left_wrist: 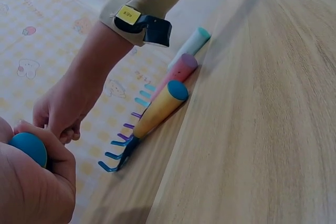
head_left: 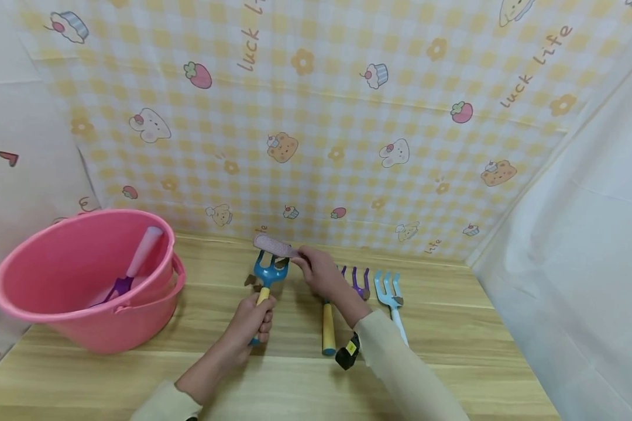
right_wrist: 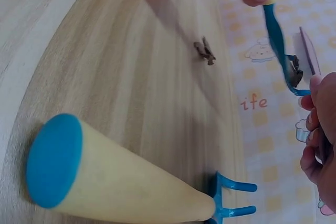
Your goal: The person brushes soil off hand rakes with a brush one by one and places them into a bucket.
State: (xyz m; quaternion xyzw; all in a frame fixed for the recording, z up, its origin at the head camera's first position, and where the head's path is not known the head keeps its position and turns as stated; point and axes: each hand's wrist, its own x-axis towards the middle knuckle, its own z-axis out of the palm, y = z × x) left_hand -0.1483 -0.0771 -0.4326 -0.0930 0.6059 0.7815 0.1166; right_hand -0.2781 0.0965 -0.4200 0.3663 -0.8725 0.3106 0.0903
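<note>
My left hand (head_left: 250,324) grips the yellow handle of a blue hand fork (head_left: 270,273), its tines raised and pointing away. In my right hand (head_left: 323,272) is a flat, pale pink paddle-shaped tool (head_left: 274,246) with a speckled face, held across the fork's tines. A dark brown clump (right_wrist: 297,72) sits at the tines, close beside the tool's thin edge in the right wrist view. Below the fork, small brown bits (right_wrist: 206,53) lie on the wooden table. The left wrist view shows the blue butt of the held handle (left_wrist: 29,149) inside the curled fingers.
A pink bucket (head_left: 160,304) at the left holds a purple tool with a pale handle (head_left: 144,251). Right of the hands lie another yellow-handled blue fork (head_left: 328,330), a purple fork (left_wrist: 178,72) with a pink handle and a light blue fork (head_left: 387,292). A patterned cloth (head_left: 316,128) hangs behind.
</note>
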